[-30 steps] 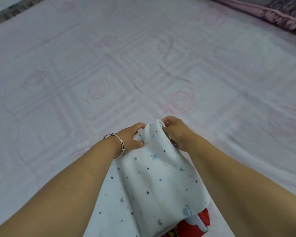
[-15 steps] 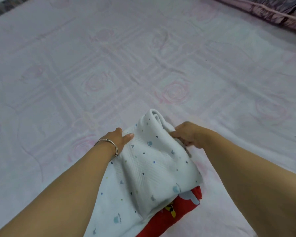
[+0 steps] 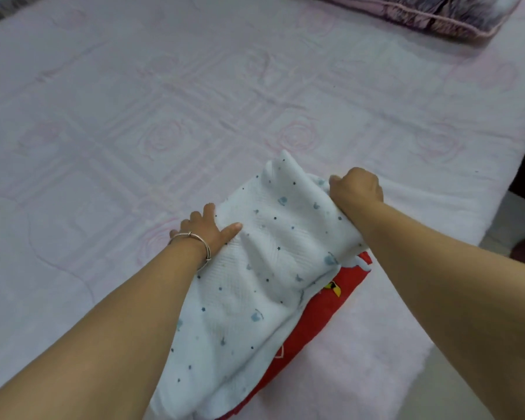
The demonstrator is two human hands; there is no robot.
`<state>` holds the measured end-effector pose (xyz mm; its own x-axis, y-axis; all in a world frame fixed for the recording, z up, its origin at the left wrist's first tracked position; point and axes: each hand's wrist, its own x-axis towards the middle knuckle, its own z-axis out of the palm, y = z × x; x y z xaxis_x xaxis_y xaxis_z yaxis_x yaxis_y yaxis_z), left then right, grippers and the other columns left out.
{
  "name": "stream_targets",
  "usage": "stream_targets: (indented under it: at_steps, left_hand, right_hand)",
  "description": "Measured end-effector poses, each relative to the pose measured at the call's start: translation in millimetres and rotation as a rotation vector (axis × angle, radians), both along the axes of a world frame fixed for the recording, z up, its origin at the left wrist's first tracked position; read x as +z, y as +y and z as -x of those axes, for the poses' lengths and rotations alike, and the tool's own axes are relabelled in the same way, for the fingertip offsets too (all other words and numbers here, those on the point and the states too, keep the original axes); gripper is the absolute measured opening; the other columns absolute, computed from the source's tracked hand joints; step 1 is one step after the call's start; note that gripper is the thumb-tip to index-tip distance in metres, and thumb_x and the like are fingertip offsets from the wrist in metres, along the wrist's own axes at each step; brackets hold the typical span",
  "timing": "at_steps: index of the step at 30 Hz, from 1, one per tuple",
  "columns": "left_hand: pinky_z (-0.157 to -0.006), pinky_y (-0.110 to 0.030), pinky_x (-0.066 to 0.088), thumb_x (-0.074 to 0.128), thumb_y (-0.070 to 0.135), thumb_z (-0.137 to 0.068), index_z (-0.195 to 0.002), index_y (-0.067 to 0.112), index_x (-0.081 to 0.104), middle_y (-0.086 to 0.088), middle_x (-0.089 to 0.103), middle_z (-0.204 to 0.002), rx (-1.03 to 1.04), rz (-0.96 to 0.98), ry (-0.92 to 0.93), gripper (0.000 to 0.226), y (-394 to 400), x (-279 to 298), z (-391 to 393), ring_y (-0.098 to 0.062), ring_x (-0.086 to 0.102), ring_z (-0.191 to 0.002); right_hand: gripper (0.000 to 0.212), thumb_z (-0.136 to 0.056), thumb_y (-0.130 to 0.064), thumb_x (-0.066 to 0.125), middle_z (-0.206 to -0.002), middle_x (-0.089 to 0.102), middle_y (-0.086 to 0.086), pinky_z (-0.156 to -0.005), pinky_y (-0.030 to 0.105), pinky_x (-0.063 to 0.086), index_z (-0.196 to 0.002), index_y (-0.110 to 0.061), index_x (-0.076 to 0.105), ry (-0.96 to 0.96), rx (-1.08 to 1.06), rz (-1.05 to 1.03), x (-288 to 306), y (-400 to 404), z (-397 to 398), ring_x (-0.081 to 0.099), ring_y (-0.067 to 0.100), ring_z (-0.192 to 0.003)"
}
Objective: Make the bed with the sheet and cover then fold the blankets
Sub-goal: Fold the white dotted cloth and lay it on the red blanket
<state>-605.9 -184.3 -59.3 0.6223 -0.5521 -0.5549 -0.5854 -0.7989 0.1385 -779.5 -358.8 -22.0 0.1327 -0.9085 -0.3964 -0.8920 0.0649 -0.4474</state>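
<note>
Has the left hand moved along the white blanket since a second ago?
Yes. The left hand slid left, away from the right hand, to the white blanket's left edge, nearer a pink rose.

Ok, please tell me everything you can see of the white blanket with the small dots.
The white blanket looks like soft, textured woven cloth, printed with small dark dots, stars and pale blue shapes. It is folded into a long strip and lies wrinkled on the pink bedcover, partly covering a red printed cloth. The left hand rests on its left edge, thumb flat on the fabric. The right hand holds its far right corner in a closed grip. The far end is slightly raised.
</note>
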Motion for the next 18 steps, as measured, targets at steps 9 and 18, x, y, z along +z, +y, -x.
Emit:
stream_targets:
  at_steps: [9,18]
  left_hand:
    - [-0.107,-0.056,0.023,0.033,0.072,-0.082,-0.146,0.036,-0.014,-0.008,0.010,-0.156,-0.190,-0.106,-0.118,0.087,-8,4,37,-0.032,0.020,-0.139]
    - [-0.110,-0.053,0.021,0.029,0.055,-0.094,-0.149,0.027,-0.007,-0.014,0.021,-0.153,-0.103,0.010,-0.020,0.072,-6,-1,28,-0.034,0.024,-0.138]
  right_hand:
    - [0.019,-0.091,-0.023,0.050,-0.103,0.056,0.009,-0.083,0.036,0.042,-0.097,-0.009,0.061,-0.240,0.111,0.387,12,111,7,0.052,0.027,-0.096]
    - [0.049,-0.088,-0.035,0.059,-0.130,0.047,0.011,-0.095,0.043,0.042,-0.127,-0.009,0.046,0.113,-0.259,-0.171,-30,164,37,0.043,0.031,-0.120]
